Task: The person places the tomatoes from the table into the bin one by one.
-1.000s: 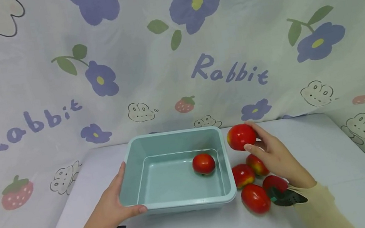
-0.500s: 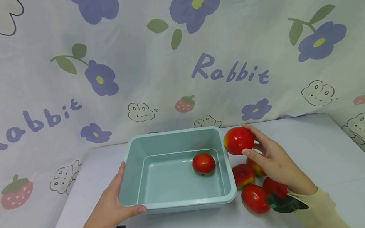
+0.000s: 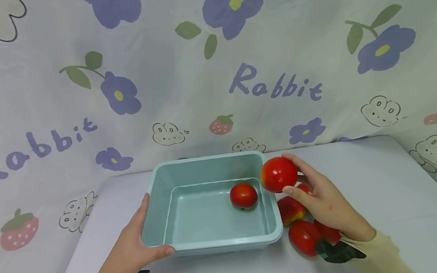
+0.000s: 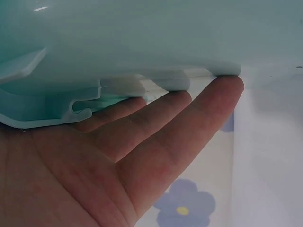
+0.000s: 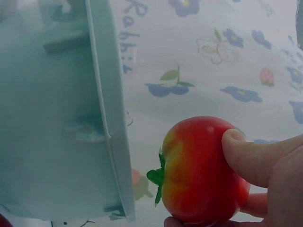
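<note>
My right hand [image 3: 326,200] holds a red tomato [image 3: 279,174] between thumb and fingers, raised at the right rim of a pale blue-green plastic bin [image 3: 225,242]. Its green leafy top [image 5: 156,176] and yellow-tinged shoulder face the bin wall in the right wrist view. Inside the bin, toward the right, lies another tomato [image 3: 244,196]. My left hand [image 3: 127,252] rests at the bin's front left corner, thumb along the front rim. Seen from the left wrist, its straight fingers [image 4: 165,137] touch the bin's outer side.
Several more tomatoes lie on the white table right of the bin, among them one near the front [image 3: 305,237] and one against the bin's side [image 3: 290,209]. My right hand and wrist strap partly cover this group. A printed cloth [image 3: 177,81] hangs behind the table.
My right hand has carried its tomato left and slightly down, so it now overlaps the bin's right rim in the head view. The left hand and bin stay nearly still.
</note>
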{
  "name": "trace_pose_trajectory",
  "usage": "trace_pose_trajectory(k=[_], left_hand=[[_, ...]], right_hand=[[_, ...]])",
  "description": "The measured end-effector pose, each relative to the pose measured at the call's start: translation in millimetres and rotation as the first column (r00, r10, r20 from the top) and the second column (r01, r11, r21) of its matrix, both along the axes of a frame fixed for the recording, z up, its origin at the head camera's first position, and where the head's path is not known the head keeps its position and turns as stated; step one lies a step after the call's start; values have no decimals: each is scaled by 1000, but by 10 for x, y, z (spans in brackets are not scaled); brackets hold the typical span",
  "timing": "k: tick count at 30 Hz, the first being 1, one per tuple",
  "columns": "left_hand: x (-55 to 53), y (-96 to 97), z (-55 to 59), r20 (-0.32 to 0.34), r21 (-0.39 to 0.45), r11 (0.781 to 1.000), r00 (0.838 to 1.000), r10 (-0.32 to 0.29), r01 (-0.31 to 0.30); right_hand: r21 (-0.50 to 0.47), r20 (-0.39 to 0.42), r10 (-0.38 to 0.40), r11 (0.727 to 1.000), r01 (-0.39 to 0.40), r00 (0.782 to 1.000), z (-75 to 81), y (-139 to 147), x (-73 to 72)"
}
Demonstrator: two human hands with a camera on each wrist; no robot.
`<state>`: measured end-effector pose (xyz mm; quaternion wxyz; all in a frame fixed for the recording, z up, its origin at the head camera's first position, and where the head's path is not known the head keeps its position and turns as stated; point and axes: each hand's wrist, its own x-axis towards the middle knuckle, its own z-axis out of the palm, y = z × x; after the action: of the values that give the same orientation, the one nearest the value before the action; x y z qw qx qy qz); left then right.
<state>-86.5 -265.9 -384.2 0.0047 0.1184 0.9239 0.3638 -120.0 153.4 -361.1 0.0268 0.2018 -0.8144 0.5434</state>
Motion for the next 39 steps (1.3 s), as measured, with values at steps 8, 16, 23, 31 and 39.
trace_pose_trajectory(k=[8,16,23,31,39], left_hand=[[-4,-11,-2,0,2,1000,1000,3,-3],[-5,-9,16,-5,19,1000,1000,-6,6],[-4,-2,7,2,3,1000,1000,-1,1],[-4,-4,0,-3,-6,1000,1000,4,-4],[-1,-2,4,2,-7,1000,1000,12,-12]], right_hand=[[-8,-23,26,1000,-26,999,-31,-111,17],[-76,-25,59,995,-61,998,-36,-258,59],[-16,-54,54,998,-55,997,121,-393,190],[48,-137,12,999,-6,990,-91,-411,121],[58,-195,51,998,-41,979,-220,-444,72]])
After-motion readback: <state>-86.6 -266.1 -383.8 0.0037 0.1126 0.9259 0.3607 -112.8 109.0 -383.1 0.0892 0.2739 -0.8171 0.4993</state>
